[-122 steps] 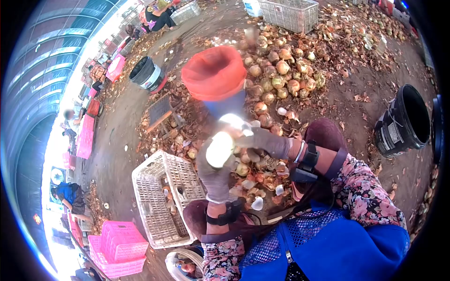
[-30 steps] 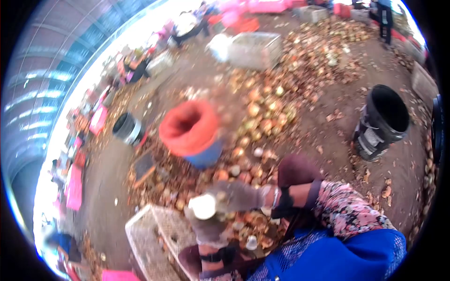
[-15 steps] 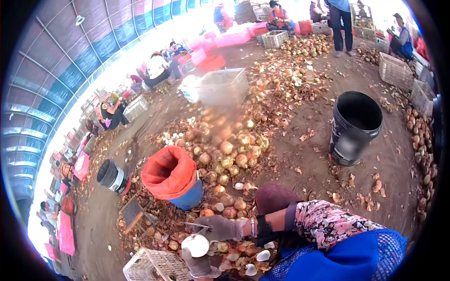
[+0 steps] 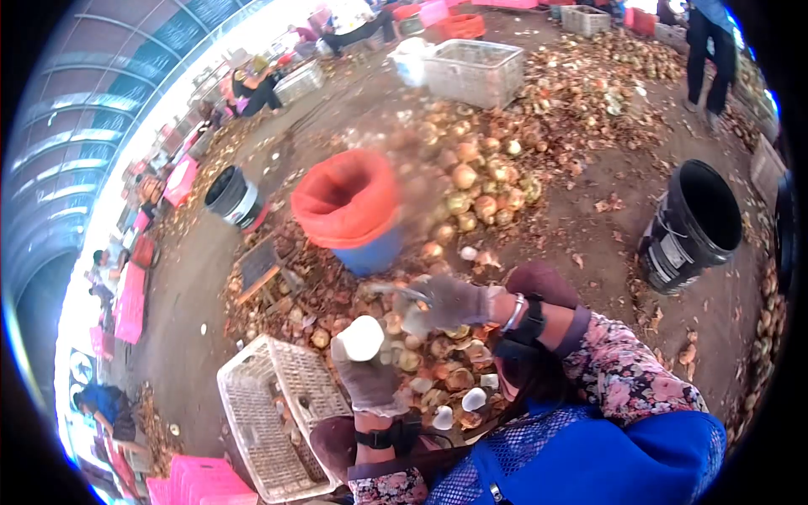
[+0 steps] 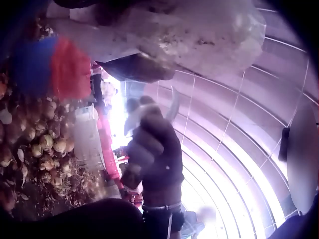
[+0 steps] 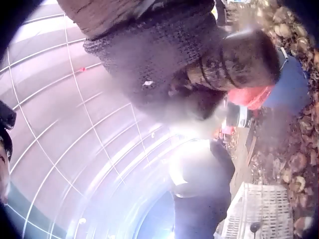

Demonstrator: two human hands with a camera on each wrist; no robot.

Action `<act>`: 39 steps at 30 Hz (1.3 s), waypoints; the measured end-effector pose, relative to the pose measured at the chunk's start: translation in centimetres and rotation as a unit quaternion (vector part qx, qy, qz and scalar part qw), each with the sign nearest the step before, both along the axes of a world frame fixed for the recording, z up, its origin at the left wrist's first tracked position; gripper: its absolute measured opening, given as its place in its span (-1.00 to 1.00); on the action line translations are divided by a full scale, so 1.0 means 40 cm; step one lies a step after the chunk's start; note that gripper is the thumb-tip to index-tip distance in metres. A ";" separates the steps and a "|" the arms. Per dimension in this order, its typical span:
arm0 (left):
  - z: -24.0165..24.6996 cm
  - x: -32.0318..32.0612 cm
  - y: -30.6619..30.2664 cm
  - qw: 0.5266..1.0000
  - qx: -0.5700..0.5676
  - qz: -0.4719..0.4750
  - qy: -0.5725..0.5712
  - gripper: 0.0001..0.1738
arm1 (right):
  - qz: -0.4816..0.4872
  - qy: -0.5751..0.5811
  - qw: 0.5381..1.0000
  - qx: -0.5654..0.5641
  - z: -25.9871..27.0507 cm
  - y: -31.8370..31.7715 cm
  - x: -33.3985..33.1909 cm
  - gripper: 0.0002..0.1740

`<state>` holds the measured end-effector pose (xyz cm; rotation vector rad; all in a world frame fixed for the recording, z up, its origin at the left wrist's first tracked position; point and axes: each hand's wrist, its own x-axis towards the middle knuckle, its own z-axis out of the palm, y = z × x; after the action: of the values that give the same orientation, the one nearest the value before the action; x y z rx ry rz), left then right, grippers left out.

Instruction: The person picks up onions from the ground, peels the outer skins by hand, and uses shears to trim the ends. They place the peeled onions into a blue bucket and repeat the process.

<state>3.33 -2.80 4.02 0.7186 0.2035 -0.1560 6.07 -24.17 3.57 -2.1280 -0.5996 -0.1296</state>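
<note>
One smooth, white, peeled onion (image 4: 362,338) is clamped in left hand (image 4: 370,383); right hand (image 4: 450,301) clutches a knife (image 4: 392,290).

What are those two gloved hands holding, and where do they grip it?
The left hand grips a peeled white onion from below. The right hand grips a knife by its handle, with the blade sticking out.

orange-lined blue bucket (image 4: 353,210), black bucket (image 4: 692,224), white onion (image 4: 362,338), grey-gloved hands (image 4: 450,301)
</note>
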 end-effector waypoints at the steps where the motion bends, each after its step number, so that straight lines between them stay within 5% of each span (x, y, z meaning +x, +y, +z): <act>1: -0.007 0.000 0.016 1.000 -0.015 0.001 0.018 -0.26 | 0.018 0.009 0.997 -0.081 -0.005 -0.005 0.001 -0.66; 2: -0.029 0.012 0.042 0.994 -0.090 -0.052 0.015 -0.29 | 0.041 0.014 0.986 -0.160 -0.010 -0.010 0.002 -0.62; 4: -0.145 0.066 0.096 0.995 -0.075 0.030 0.058 -0.32 | 0.081 0.087 0.960 -0.254 0.027 -0.022 -0.016 -0.55; 10: -0.147 0.152 0.085 0.995 -0.009 0.071 0.062 -0.36 | 0.085 0.171 0.921 -0.340 0.041 -0.017 -0.026 -0.65; 13: 0.096 0.234 -0.006 0.983 0.166 0.054 -0.064 -0.36 | 0.108 0.162 0.918 -0.346 0.005 -0.029 -0.032 -0.68; 14: 0.096 0.314 0.023 0.967 0.171 0.012 -0.191 -0.31 | 0.108 0.143 0.925 -0.334 -0.004 -0.038 -0.034 -0.69; 15: 0.167 0.335 -0.004 0.983 0.062 0.013 -0.171 -0.52 | 0.109 0.127 0.932 -0.321 -0.012 -0.048 -0.036 -0.70; 16: 0.215 0.347 -0.030 0.966 0.164 0.024 -0.200 -0.50 | 0.110 0.112 0.938 -0.308 -0.019 -0.062 -0.035 -0.70; 18: 0.188 0.432 -0.006 0.990 0.074 -0.024 -0.115 -0.62 | 0.074 0.046 0.964 -0.251 -0.012 -0.104 -0.024 -0.71; 20: 0.169 0.408 -0.074 0.989 0.138 0.050 -0.019 -0.73 | 0.073 0.040 0.946 -0.314 0.027 -0.136 -0.002 -0.67; 22: -0.092 0.494 0.015 0.956 -0.076 -0.236 -0.155 -0.57 | 0.026 0.058 0.956 -0.286 0.032 -0.156 0.008 -0.64; 24: -0.341 0.494 0.077 0.970 0.017 -0.219 -0.100 -0.54 | -0.002 0.072 0.959 -0.273 0.048 -0.171 -0.010 -0.62; 25: -0.438 0.428 0.090 0.973 0.221 -0.059 0.023 -0.59 | -0.016 0.079 0.960 -0.268 0.052 -0.178 -0.013 -0.60; 26: -0.525 0.381 0.090 0.964 0.257 -0.025 0.060 -0.61 | -0.014 0.084 0.965 -0.248 0.047 -0.181 -0.013 -0.59; 29: -0.686 0.282 0.096 0.904 0.381 -0.024 0.194 -0.60 | 0.005 0.048 0.967 -0.250 0.014 -0.182 -0.017 -0.57; 32: -0.706 0.252 0.055 0.792 0.584 -0.133 0.121 -0.50 | 0.053 0.021 0.947 -0.315 -0.035 -0.179 -0.010 -0.60; 35: -0.716 0.249 0.028 0.626 0.744 -0.232 0.028 -0.38 | 0.080 0.166 0.932 -0.312 -0.009 -0.150 0.002 -0.58; 38: -0.802 0.263 0.025 0.593 0.771 -0.219 -0.080 -0.19 | 0.121 0.144 0.916 -0.354 -0.023 -0.133 0.013 -0.51; 39: -0.790 0.276 0.018 0.575 0.768 -0.280 -0.036 -0.10 | 0.124 0.127 0.916 -0.360 -0.029 -0.132 0.012 -0.47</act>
<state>14.38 -2.06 -27.58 2.5764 -0.0437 -0.5856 6.53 -29.46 2.40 -2.6754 -0.8408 0.5881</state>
